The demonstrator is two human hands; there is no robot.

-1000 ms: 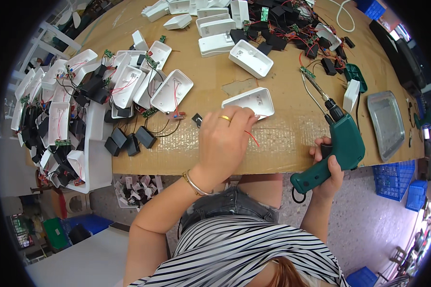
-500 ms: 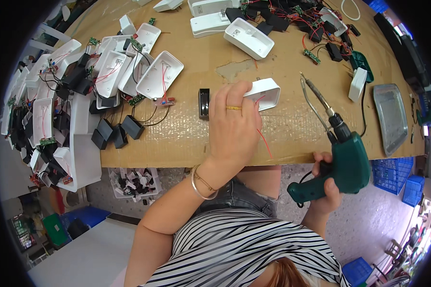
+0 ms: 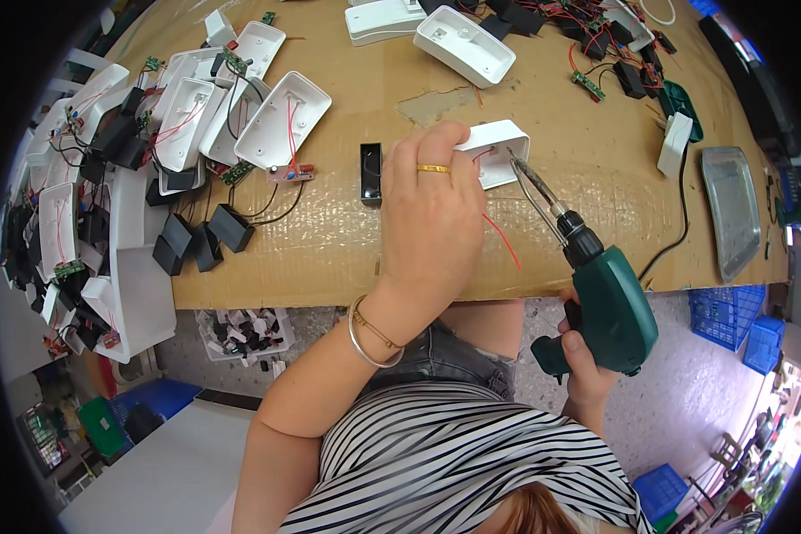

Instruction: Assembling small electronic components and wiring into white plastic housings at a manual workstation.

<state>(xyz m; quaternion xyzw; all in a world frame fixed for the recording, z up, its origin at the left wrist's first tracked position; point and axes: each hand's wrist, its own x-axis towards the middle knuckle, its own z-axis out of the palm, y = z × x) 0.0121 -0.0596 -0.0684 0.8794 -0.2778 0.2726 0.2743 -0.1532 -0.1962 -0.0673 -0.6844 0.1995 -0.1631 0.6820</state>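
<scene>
My left hand (image 3: 430, 214) is closed around the near-left end of a white plastic housing (image 3: 511, 135), pressing it on the cardboard-covered table. A loose red wire (image 3: 505, 240) trails out from under my fingers toward the table's front edge. My right hand (image 3: 587, 360) grips the handle of a green soldering gun (image 3: 616, 311), which has a thin metal tube running beside its tip. That tip reaches the open inside of the housing; whether it touches anything there I cannot make out. Just left of my left hand lies a small black box (image 3: 370, 173).
White housings (image 3: 285, 120) with red wires, circuit boards and black blocks (image 3: 231, 229) crowd the left side. Another housing (image 3: 465, 44) and heaped wired parts lie at the back. A green stand (image 3: 683, 111) and metal tray (image 3: 732, 214) sit at right, a cable running near them.
The soldering gun has swung left and its tip has come to the housing's opening. My left hand still holds the housing in place. The view has shifted slightly.
</scene>
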